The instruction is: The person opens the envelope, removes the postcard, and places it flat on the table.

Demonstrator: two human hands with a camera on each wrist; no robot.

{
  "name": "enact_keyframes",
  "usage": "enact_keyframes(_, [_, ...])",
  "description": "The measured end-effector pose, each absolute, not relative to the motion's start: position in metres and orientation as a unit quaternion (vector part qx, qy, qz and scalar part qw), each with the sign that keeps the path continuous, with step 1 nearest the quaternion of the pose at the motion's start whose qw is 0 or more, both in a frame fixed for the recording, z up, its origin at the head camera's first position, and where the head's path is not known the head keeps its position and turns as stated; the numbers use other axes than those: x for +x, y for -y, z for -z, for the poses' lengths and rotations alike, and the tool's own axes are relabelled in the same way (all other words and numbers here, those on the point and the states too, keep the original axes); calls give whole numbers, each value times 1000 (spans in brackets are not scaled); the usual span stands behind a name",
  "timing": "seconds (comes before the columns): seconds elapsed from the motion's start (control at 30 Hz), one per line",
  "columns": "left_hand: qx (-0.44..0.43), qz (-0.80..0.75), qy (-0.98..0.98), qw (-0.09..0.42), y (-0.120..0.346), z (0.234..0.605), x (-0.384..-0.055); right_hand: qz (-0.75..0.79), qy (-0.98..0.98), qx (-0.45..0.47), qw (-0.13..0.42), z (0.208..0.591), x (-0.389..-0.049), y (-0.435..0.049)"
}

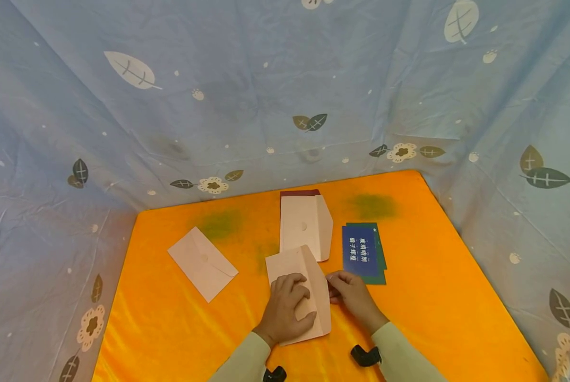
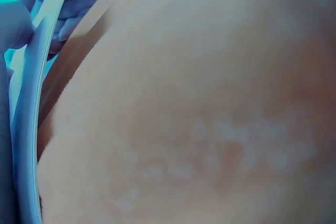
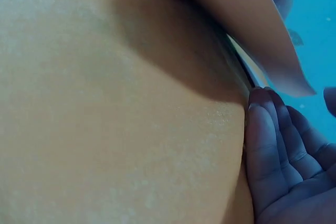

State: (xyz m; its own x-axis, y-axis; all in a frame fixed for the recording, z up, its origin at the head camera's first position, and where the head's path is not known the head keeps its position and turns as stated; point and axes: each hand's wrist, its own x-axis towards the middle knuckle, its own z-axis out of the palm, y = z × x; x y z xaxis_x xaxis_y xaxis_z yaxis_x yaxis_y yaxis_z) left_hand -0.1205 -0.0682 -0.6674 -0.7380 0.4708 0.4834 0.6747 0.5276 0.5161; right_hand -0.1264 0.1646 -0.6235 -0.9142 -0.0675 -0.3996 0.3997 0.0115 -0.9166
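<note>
My left hand (image 1: 287,307) rests on a pale pink envelope (image 1: 285,261), its fingers spread and loosely bent. The envelope's long flap (image 1: 320,292) points right, towards my right hand (image 1: 352,294), which is at the flap's edge. In the right wrist view the fingers (image 3: 262,140) lie nearly straight below the lifted flap (image 3: 247,19), and the thumb (image 3: 329,100) stands apart from it. In the left wrist view the left thumb (image 2: 14,24) is against the envelope (image 2: 29,129). The inside of the envelope is hidden.
Beyond lies another pink envelope (image 1: 296,223), its flap opened to the right, over a dark red piece (image 1: 300,193). A closed envelope (image 1: 204,262) lies left. Blue (image 1: 356,254) and green cards (image 1: 380,249) overlap at right. Patterned curtains (image 1: 266,79) border the orange table (image 1: 433,265).
</note>
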Motion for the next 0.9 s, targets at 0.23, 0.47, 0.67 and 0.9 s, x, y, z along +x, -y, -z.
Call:
enact_keyframes(0.23, [-325,359,864,137,68,667,-120,693,-688,117,179,629,-128,-166])
enact_keyframes(0.47, [-293,380,866,143,70,666,-119,684,-702,110,165,636,-131,-165])
enact_keyframes(0.67, [-266,392,864,171,73,666,-120,677,-709,109,163,634,-131,-164])
enact_keyframes(0.9, [-224,395,871,188,86,662,-121,673,-714,105,160,634,-130,-166])
